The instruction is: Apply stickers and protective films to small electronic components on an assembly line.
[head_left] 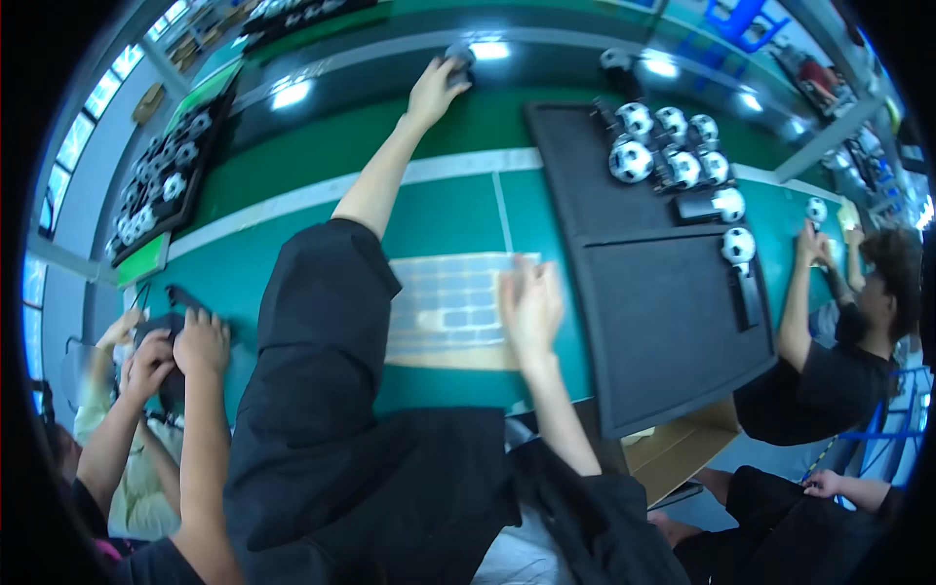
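My left arm stretches far forward over the dark, shiny strip beyond the white line. At its end, my left hand [434,96] is closed around a small dark rounded object [460,64], partly hidden by the fingers. Closer in, my right hand [533,310] is over the right edge of a sheet of clear rectangular stickers [448,292] with a yellowish backing. Motion smears its fingers, so what they hold cannot be made out. The sheet lies flat on the green table [439,390] in front of me.
A black tray [663,322] on the right carries several black devices with football-patterned heads [631,161]. Another such device [614,63] stands beyond it. A second loaded tray [156,185] is far left. Co-workers' hands [200,341] work at both sides. A cardboard box [682,448] sits below the right tray.
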Available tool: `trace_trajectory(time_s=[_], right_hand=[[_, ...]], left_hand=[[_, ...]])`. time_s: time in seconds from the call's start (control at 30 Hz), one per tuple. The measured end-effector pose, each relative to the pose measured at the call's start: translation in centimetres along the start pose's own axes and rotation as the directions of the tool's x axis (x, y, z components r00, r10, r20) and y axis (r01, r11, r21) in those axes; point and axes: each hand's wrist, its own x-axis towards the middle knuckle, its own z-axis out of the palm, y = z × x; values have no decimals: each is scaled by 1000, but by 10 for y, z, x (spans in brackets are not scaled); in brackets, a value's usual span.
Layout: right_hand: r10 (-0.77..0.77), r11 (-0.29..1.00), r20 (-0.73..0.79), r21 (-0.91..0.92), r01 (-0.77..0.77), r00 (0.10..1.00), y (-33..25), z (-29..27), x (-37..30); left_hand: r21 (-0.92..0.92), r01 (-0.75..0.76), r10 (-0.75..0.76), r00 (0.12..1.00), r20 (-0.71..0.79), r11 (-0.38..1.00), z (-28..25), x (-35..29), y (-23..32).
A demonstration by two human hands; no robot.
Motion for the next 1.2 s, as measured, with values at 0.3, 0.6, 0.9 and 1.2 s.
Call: trace_trajectory(time_s=[0.3, 0.6, 0.9, 1.2], right_hand=[[6, 996, 40, 94, -9, 999, 4, -9, 12], [-22, 975, 33, 221, 14, 999, 20, -12, 19], [105, 906, -2, 412, -95, 994, 35, -10, 28], [205, 839, 63, 503, -209, 977, 23, -16, 27]], left_hand=[[104, 174, -195, 950, 243, 979, 38, 9, 24], [153, -109, 94, 990, 104, 982, 70, 33, 143], [-70, -183, 195, 880, 433, 981, 173, 72, 218], [-198, -24, 144, 770, 622, 980, 153, 73, 155]])
